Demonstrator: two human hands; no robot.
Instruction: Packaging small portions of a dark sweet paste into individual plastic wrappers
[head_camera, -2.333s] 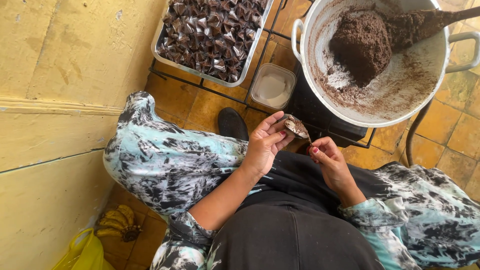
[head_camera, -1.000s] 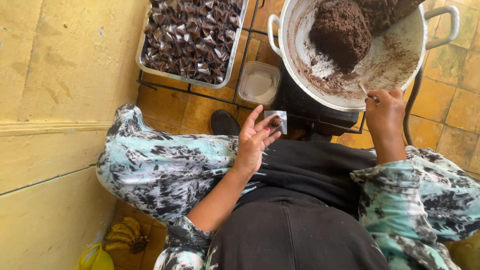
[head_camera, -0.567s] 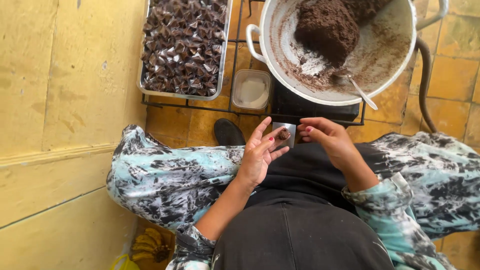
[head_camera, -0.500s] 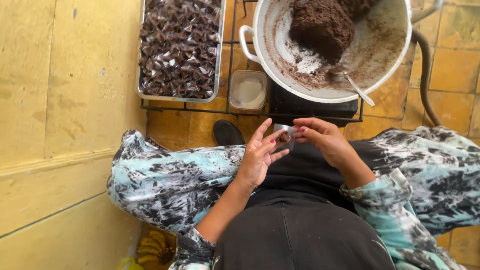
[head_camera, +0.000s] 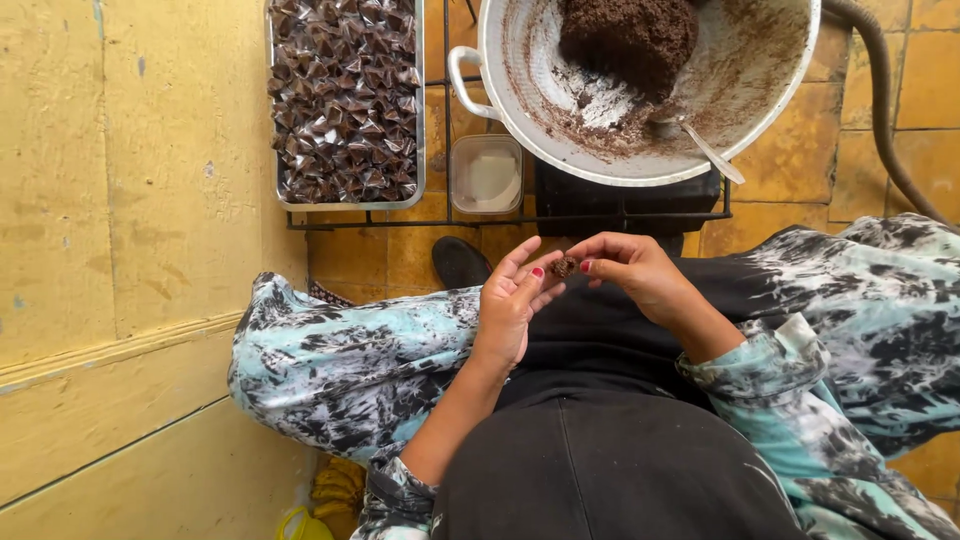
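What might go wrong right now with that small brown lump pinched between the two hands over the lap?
1. The small brown lump is held only by fingertips of the left hand and right hand, so it may drop onto the black apron.
2. The metal spoon leans over the rim of the large white pot; a knock might tip it out.

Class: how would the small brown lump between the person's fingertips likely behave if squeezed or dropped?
The brown lump, pinched between the left hand and right hand, probably dents easily. Being roundish, it might roll. The mass in the pot looks crumbly, so it may break.
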